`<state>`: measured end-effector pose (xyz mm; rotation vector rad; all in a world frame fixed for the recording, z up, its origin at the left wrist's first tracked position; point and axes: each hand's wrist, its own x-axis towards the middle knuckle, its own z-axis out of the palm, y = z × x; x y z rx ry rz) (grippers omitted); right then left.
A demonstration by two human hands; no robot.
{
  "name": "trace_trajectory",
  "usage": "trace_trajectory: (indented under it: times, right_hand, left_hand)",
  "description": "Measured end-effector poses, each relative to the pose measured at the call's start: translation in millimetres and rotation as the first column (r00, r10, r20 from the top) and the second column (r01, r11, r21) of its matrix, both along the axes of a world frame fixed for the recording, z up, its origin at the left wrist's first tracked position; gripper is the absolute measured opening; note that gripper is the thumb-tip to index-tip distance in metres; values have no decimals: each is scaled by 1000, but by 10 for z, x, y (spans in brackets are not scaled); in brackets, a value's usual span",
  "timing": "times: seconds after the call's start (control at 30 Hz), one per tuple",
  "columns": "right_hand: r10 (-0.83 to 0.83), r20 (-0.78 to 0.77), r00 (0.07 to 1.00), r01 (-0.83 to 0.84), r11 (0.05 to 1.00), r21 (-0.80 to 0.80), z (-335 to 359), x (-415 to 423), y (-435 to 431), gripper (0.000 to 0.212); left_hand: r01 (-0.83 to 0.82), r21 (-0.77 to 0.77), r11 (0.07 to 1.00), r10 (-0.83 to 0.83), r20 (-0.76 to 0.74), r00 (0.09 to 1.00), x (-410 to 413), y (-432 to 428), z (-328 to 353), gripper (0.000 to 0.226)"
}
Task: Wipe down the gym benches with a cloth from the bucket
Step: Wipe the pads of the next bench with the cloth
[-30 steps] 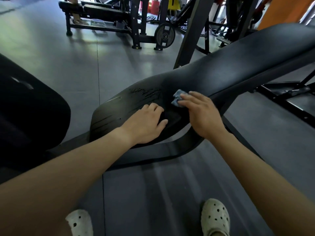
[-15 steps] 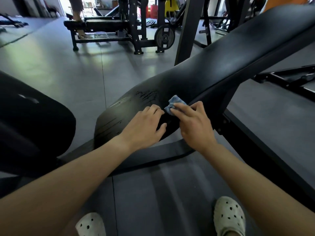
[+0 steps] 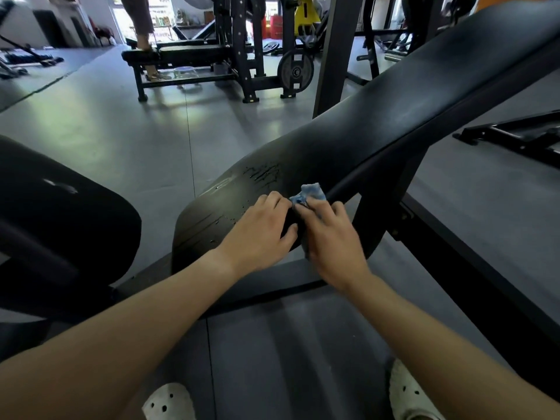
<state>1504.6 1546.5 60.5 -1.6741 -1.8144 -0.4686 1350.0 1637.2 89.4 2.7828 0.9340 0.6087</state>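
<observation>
I am working the lower end of the inclined bench pad (image 3: 378,128), and every position below is given relative to that pad. My right hand (image 3: 331,241) sits at the pad's near edge, its fingers (image 3: 315,207) curled narrow around a small blue cloth (image 3: 310,192); the cloth is bunched, pressed against the pad surface, and only its upper corner shows beyond the knuckles. My left hand (image 3: 257,234) lies flat on the pad just beside the right, fingers spread loosely and holding nothing, apparently bracing. Just up the pad from the cloth, a patch of cracked or scuffed upholstery (image 3: 263,174) is visible, with similar flecks nearer the left hand; whether these are wet marks or surface damage I cannot tell. My judgement is that the step in hand is wiping this lower section and its rim. To do it well, I would open the cloth out so more of it meets the pad, keep steady downward pressure, and run overlapping strokes along the pad's length, not short dabs. I would go lightly over the cracked patch, since a bunched cloth could catch and lift loose flakes. The rolled edge under my right hand needs the cloth wrapped over it. The long upper stretch of the pad appears dull and probably awaits wiping. No bucket is identifiable with certainty; a pale basin (image 3: 185,71) stands far beyond the pad, under a distant bench (image 3: 188,53).
</observation>
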Motion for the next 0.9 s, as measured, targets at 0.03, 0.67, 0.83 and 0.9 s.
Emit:
trace_trajectory:
  times: [0.03,0.67,0.83,0.9]
  right_hand:
    - [24,43,999,-23,1000,-18,38,95,6,54]
    - [-18,-166,986,23,999,26,-29,144,15,39]
    - [-168,-327,930,212,972,105,222,378,110,29]
    - [-186,-362,913,244,962,122,211,315,139,27]
  left_hand:
    - [-1,4,1000,1,1,1000,1,0,-5,36]
    - [-4,49,999,5,-16,1000,0,-34,-28,46]
    - [4,72,997,-2,-24,1000,-60,-38,-49,51]
    - [10,85,996,-7,-32,999,-92,-33,-63,53]
